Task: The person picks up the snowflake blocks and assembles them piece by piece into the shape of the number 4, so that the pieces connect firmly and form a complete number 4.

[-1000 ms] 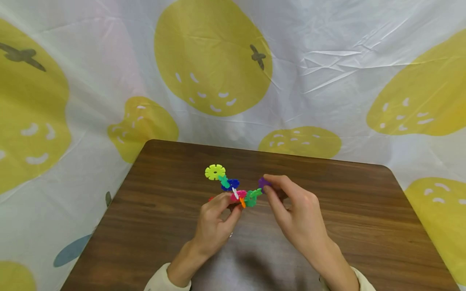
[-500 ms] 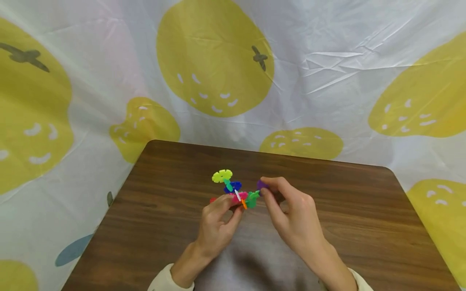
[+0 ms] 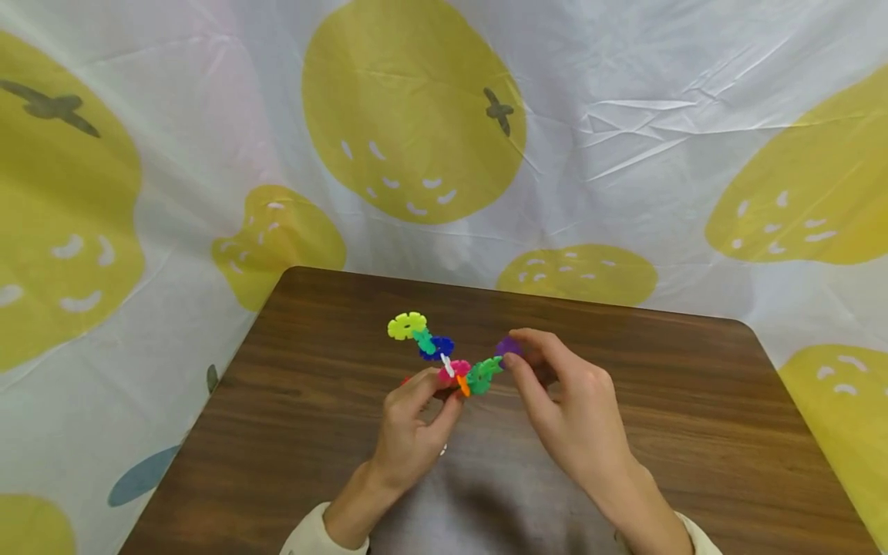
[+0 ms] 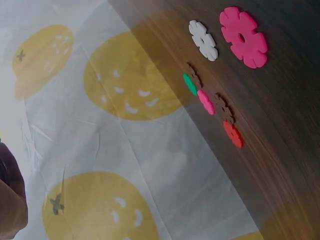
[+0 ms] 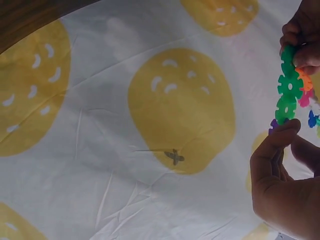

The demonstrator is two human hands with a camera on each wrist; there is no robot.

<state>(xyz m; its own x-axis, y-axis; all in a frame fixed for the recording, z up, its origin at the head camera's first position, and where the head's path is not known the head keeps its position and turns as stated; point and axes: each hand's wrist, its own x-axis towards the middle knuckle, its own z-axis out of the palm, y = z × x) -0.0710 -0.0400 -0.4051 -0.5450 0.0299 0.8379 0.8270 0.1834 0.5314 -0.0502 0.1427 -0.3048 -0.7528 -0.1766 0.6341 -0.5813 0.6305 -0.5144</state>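
Observation:
Between the two hands hangs a chain of interlocking plastic snowflake discs, held above the table. My left hand (image 3: 409, 428) pinches it near the pink disc (image 3: 455, 370) and the orange disc (image 3: 463, 385). From there a white disc, a blue disc (image 3: 437, 348) and a teal disc lead up to a yellow-green disc (image 3: 407, 325) at the free end. Thumb and fingers of my right hand (image 3: 572, 408) pinch a purple disc (image 3: 509, 347) at the other end. In the right wrist view, green discs (image 5: 290, 86) join in a row down to the mostly hidden purple one.
Loose discs lie on the brown table (image 3: 666, 401), including a white disc (image 4: 203, 40), a large-looking pink disc (image 4: 243, 37), a red disc (image 4: 233, 133) and brown ones. A white curtain with yellow fruit prints (image 3: 409, 108) hangs behind the table.
My right hand came slightly toward the left hand, then moved back right with the purple disc. The yellow-green end tipped down and right, then swung back up and left. Both hands keep their pinch.

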